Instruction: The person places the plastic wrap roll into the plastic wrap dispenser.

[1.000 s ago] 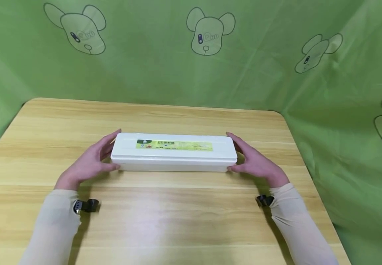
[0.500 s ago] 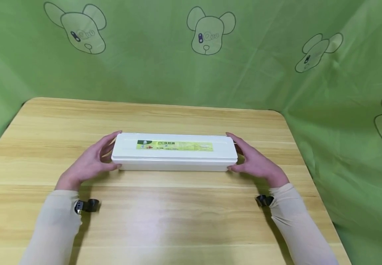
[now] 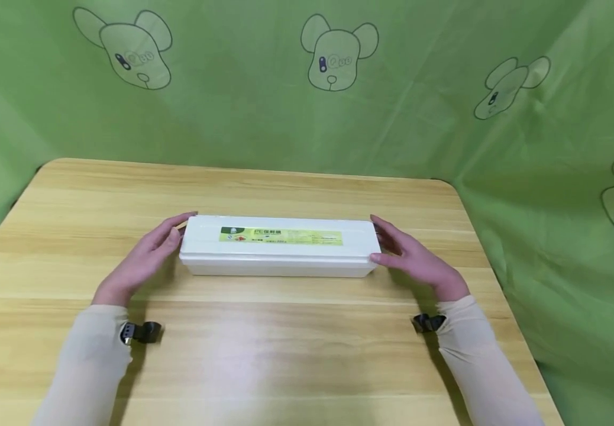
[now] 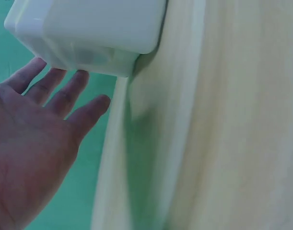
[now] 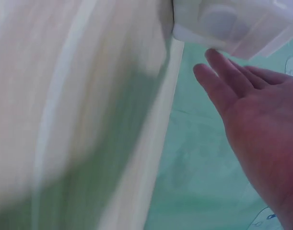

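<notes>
A long white cling film box (image 3: 280, 265), its lid down and a yellow-green label (image 3: 307, 237) on top, lies crosswise on the table in the head view. By its left end is my left hand (image 3: 146, 258), thumb raised away from the box. In the left wrist view, that hand's fairly straight fingers reach the box's end. My right hand (image 3: 419, 260) is at the other end, its thumb tip at the lid's front right corner. The right wrist view shows its extended fingers (image 5: 228, 79) close under the box end; whether they touch is unclear.
The wooden table (image 3: 286, 355) has rounded far corners. Green curtain (image 3: 248, 118) with printed mouse-like heads hangs behind it and along the right side. Small black devices, such as the left one (image 3: 142, 332), are fixed at both sleeve cuffs.
My left thumb has come off the box's lower front corner and lifted. My right thumb has moved up from the lower corner to the lid's edge. The box stays nearly in place.
</notes>
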Available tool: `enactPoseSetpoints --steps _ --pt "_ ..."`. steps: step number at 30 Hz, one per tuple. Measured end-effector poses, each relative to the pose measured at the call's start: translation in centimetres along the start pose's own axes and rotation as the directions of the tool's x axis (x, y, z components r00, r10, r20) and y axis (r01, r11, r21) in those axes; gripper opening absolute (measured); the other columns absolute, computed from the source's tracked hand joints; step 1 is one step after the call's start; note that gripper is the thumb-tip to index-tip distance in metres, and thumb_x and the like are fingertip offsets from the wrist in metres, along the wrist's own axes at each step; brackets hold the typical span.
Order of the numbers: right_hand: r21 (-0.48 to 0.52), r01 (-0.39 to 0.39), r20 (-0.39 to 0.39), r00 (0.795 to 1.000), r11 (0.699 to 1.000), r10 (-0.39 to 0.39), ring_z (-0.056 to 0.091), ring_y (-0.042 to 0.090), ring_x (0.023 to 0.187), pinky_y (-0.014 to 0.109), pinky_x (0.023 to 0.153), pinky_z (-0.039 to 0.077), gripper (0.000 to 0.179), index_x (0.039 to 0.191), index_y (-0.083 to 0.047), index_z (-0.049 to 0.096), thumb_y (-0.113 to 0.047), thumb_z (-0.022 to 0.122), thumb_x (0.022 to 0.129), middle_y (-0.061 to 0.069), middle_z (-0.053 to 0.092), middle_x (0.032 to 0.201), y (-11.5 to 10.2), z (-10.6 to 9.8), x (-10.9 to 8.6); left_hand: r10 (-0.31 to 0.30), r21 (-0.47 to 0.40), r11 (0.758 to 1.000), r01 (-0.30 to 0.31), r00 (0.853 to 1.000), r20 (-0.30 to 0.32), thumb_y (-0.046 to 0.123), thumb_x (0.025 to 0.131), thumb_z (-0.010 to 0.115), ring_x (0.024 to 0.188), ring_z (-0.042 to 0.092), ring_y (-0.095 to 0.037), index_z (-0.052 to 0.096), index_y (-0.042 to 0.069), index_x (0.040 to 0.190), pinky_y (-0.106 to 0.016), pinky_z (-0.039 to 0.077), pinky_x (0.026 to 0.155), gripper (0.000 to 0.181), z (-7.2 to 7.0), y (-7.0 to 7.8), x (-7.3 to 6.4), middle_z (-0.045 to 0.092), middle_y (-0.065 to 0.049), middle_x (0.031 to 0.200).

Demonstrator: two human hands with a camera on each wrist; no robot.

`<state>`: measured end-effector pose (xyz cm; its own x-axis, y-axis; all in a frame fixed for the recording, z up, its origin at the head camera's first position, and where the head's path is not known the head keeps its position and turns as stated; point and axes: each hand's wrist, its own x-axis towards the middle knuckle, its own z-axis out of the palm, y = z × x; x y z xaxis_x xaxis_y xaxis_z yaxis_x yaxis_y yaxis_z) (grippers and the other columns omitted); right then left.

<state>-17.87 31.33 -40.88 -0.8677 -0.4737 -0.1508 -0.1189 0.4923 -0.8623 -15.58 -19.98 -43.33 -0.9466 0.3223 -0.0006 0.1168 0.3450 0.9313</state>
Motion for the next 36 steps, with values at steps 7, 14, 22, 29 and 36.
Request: enactPoseSetpoints --steps 7,14,22,29,36 --pt "0.03 -0.025 0.019 1.0 0.999 0.025 0.025 0.035 0.143 0.052 0.115 0.02 0.068 0.158 -0.01 0.018 -0.026 0.054 0.102 0.019 0.025 0.157 0.5 -0.1 0.0 -0.086 -0.004 0.996 0.086 0.996 0.031 0.041 0.106 0.038 0.147 0.01 -0.034 0.019 0.03 0.158 -0.066 0.005 0.113 0.056 0.3 -0.2 -0.3 0.017 -0.006 0.162" --pt "0.07 0.014 0.021 1.0 0.997 -0.016 0.022 0.035 0.144 0.053 0.116 0.016 0.065 0.158 -0.012 0.018 -0.021 0.051 0.103 0.016 0.021 0.16 1.2 0.2 0.2 -0.086 -0.049 0.995 0.088 0.996 0.038 0.037 0.104 0.046 0.146 0.015 -0.035 0.021 0.03 0.158 -0.065 0.009 0.114 0.059 0.2 -0.2 -0.6 0.018 -0.007 0.162" --pt "0.063 0.013 0.02 1.0 0.998 -0.014 0.022 0.036 0.143 0.052 0.115 0.018 0.068 0.158 -0.014 0.015 -0.02 0.053 0.103 0.015 0.019 0.16 1.2 0.3 -0.1 -0.068 -0.079 0.994 0.07 0.997 0.033 0.034 0.102 0.053 0.146 0.019 -0.028 0.026 0.026 0.157 -0.055 0.016 0.116 0.061 0.2 0.0 -0.4 0.021 -0.003 0.161" --pt "0.039 0.001 0.018 1.0 0.999 -0.002 0.025 0.037 0.142 0.051 0.115 0.02 0.071 0.158 -0.016 0.016 -0.021 0.058 0.101 0.016 0.021 0.159 1.0 0.1 0.1 -0.06 -0.079 0.995 0.062 0.998 0.022 0.032 0.101 0.055 0.145 0.022 -0.025 0.027 0.022 0.156 -0.049 0.021 0.116 0.062 0.2 0.0 -0.3 0.024 0.0 0.16" --pt "0.097 0.013 0.023 1.0 0.995 -0.015 0.02 0.035 0.144 0.051 0.116 0.017 0.076 0.159 -0.016 0.011 -0.017 0.058 0.1 0.012 0.016 0.161 0.8 0.1 0.1 -0.034 -0.057 0.998 0.036 0.999 0.04 0.029 0.102 0.055 0.144 0.022 -0.03 0.027 0.025 0.157 -0.05 0.021 0.116 0.061 0.1 -0.2 -0.2 0.021 -0.002 0.161"
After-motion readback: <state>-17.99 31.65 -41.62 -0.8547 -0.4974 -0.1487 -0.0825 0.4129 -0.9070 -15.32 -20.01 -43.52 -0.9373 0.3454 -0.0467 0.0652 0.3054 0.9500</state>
